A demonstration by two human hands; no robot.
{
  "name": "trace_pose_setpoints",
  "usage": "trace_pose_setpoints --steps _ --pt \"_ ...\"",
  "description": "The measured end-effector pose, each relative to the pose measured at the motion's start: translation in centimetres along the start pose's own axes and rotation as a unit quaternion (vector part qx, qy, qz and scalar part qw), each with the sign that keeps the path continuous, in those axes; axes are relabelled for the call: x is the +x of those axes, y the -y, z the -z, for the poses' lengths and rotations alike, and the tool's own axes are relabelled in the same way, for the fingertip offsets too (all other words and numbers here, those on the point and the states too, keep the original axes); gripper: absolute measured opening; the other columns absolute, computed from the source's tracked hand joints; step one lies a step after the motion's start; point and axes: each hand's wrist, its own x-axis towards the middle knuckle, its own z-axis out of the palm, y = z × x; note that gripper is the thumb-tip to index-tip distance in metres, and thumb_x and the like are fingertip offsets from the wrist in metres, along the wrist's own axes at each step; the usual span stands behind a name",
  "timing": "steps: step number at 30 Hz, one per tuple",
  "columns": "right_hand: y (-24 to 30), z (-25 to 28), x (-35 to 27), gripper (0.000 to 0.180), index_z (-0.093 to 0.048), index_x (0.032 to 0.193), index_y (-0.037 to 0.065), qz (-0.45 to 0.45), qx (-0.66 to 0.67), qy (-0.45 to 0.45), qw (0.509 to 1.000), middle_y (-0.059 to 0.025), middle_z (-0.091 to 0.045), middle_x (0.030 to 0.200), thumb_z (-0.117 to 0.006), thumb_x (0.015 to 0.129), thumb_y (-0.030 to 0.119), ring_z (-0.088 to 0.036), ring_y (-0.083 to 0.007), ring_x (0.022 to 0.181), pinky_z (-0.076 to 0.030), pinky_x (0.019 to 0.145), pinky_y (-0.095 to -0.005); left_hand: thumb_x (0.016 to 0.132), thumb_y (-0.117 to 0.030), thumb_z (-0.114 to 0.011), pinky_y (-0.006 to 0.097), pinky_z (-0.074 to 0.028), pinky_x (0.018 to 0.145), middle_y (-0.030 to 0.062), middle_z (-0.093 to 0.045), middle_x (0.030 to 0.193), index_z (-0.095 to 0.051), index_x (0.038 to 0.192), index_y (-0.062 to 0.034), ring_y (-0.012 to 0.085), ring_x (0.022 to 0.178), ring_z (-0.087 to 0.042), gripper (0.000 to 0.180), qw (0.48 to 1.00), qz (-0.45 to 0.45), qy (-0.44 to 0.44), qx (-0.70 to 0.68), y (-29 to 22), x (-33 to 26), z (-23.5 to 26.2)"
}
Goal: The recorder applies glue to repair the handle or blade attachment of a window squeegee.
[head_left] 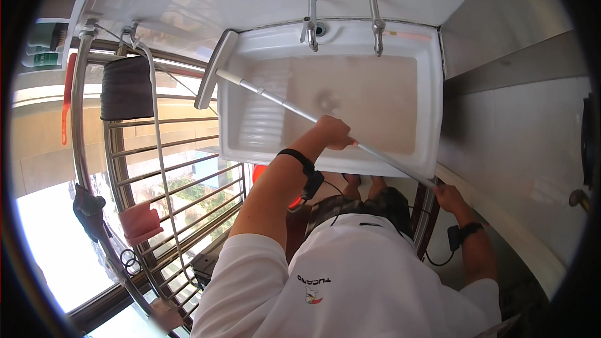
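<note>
My left hand (335,133) is closed around the silver pole of a flat-headed mop (289,106), partway along it. Farther down, my right hand (451,198) grips the pole's lower end near the sink's front right corner. The pole slants across a white sink (428,87) to a long, flat, grey-white head (216,70) at its left rim. Whether that head carries a pad or a rubber blade, I cannot tell. Murky, brownish water (363,100) lies in the basin, with the drain (326,99) dimly showing through. Ribbed washboard ridges (263,106) line the basin's left side.
Two metal taps (312,22) (375,25) project over the sink's back edge. At left, a dark cloth (128,87) and a pink cloth (140,223) hang by a barred window (181,181). A panelled wall (519,106) stands close on the right. Something red (258,172) sits below the sink.
</note>
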Motion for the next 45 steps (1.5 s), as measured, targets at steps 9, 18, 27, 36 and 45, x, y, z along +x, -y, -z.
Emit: trace_pose_setpoints --steps 9,18,27,36,45 --pt "0.1 0.0 0.4 0.065 -0.07 0.093 -0.003 -0.028 -0.004 0.026 0.999 -0.029 -0.069 0.098 -0.041 0.102 0.053 -0.063 -0.0473 0.101 -0.049 0.09 -0.0533 0.098 -0.061 -0.045 0.043 -0.05 0.09 0.0113 -0.072 0.105 -0.072 0.112 -0.0087 0.0311 0.109 -0.066 0.061 0.999 0.002 0.029 0.015 0.0 0.1 0.8" --pt "0.6 0.4 0.0 0.065 -0.07 0.095 0.0 -0.029 -0.009 0.021 0.999 -0.0275 -0.069 0.1 -0.038 0.102 0.056 -0.063 -0.0461 0.101 -0.049 0.09 -0.0529 0.098 -0.059 -0.047 0.044 -0.05 0.088 0.0118 -0.072 0.099 -0.073 0.102 -0.0081 0.0313 0.104 -0.067 0.058 1.0 0.015 0.017 0.006 -0.1 0.3 0.5" --pt "0.6 0.5 0.0 0.069 -0.071 0.09 -0.001 -0.016 -0.008 0.021 1.0 -0.0278 -0.069 0.096 -0.036 0.102 0.057 -0.064 -0.0471 0.099 -0.049 0.089 -0.0534 0.098 -0.06 -0.045 0.043 -0.051 0.09 0.0111 -0.072 0.104 -0.074 0.107 -0.0096 0.0306 0.107 -0.066 0.059 1.0 0.006 0.02 0.02 -0.2 0.1 0.5" --pt "0.9 0.7 0.1 0.07 -0.07 0.091 -0.002 -0.025 -0.003 0.022 0.999 -0.0278 -0.069 0.097 -0.037 0.101 0.059 -0.064 -0.0472 0.099 -0.049 0.088 -0.0524 0.098 -0.059 -0.048 0.045 -0.049 0.09 0.0124 -0.072 0.099 -0.074 0.103 -0.0082 0.0322 0.103 -0.067 0.057 1.0 0.004 0.005 0.004 0.1 0.2 0.4" --pt "0.8 0.6 0.1 0.071 -0.07 0.091 -0.002 -0.021 0.0 0.02 1.0 -0.0286 -0.069 0.096 -0.037 0.101 0.059 -0.064 -0.0471 0.098 -0.049 0.088 -0.0525 0.098 -0.059 -0.047 0.045 -0.049 0.09 0.0117 -0.072 0.1 -0.074 0.104 -0.0091 0.0319 0.104 -0.067 0.057 1.0 0.016 0.014 -0.001 0.0 0.2 0.3"
